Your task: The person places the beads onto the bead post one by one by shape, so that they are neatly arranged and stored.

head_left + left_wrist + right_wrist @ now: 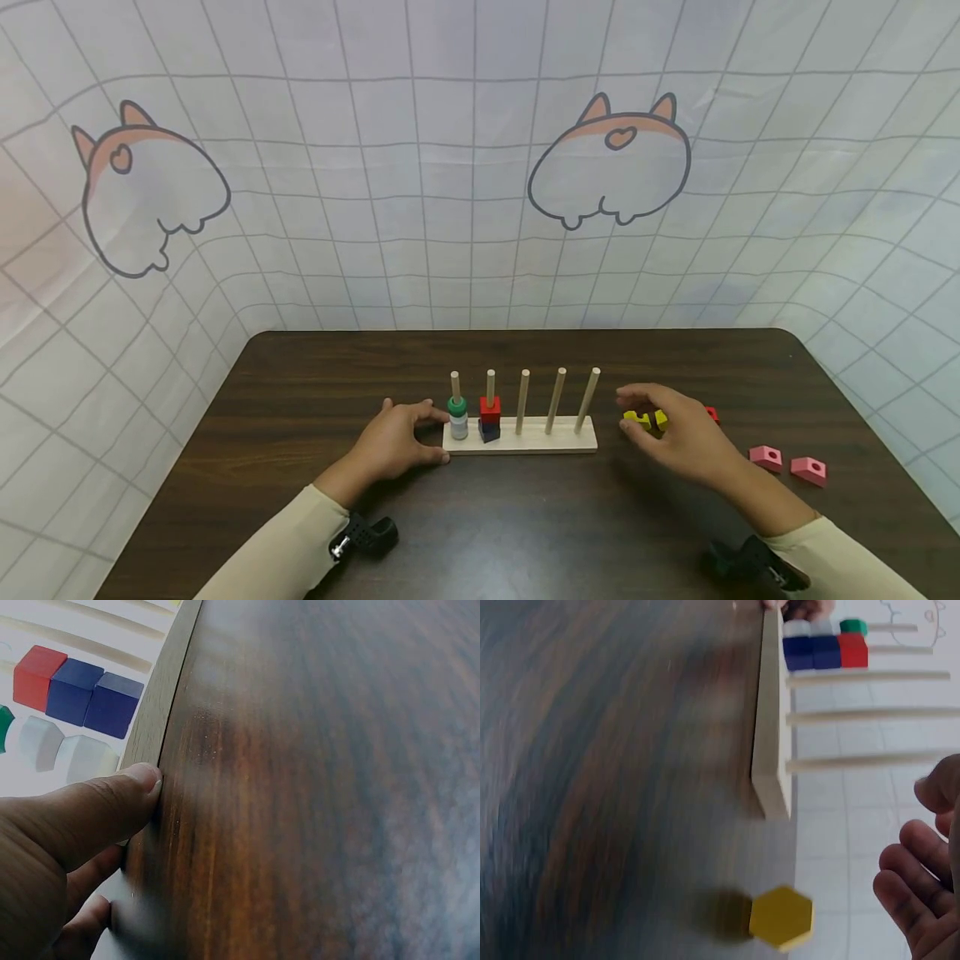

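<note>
A pale wooden peg board (558,444) with several upright pegs lies on the table. On its leftmost peg a green block (457,407) sits above white blocks (459,427); the neighbouring peg carries a red block (490,410) over two dark blue ones (75,690). My left hand (396,437) holds the board's left end, thumb (142,778) on the front edge and fingers at the end and back. My right hand (686,433) hovers beyond the right end, fingers loosely bent and nothing in them, near yellow blocks (636,419), which it partly covers.
Two pink blocks (766,457) lie right of my right wrist. A bit of a red block (712,414) shows behind that hand. The dark wooden table (510,533) ends at the back against a white gridded cloth (375,167) with cartoon prints.
</note>
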Available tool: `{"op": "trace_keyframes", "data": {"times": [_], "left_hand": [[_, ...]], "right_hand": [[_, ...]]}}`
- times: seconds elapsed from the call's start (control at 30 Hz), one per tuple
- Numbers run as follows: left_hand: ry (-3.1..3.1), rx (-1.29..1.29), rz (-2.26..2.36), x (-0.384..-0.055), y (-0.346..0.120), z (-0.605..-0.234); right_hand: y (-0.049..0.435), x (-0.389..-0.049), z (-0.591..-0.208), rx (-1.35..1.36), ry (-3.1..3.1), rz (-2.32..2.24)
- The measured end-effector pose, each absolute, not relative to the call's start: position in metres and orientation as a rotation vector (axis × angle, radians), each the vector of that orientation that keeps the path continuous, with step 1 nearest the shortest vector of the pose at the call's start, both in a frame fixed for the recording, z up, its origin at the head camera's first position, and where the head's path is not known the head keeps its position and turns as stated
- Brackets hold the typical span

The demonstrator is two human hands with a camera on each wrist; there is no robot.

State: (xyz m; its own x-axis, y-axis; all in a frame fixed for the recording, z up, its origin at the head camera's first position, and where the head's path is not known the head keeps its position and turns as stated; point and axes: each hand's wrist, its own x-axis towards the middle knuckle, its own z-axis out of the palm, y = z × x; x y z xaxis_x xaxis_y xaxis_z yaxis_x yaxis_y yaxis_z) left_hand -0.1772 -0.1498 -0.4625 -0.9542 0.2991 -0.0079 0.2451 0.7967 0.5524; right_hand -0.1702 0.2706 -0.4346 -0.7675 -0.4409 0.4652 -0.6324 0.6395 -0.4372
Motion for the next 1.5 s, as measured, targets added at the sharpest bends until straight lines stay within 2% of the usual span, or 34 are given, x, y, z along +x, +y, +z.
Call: {"op": "trace_keyframes", "data": {"times": [0.33,0.63,1.5], "left_hand": [[2.89,0.436,0.869,-0.178,-0.15,-0.463],[2.887,0.44,0.888,-0.178,-0.15,-0.464],[2.888,0.428,0.885,-0.178,-0.149,-0.462]], "right_hand": [[0.294,-0.186,-0.442,0.78,-2.769,0.76],[0.307,-0.199,-0.452,0.857,-2.834,0.645],[0.303,-0.209,-0.444,0.846,-2.785,0.689]]}}
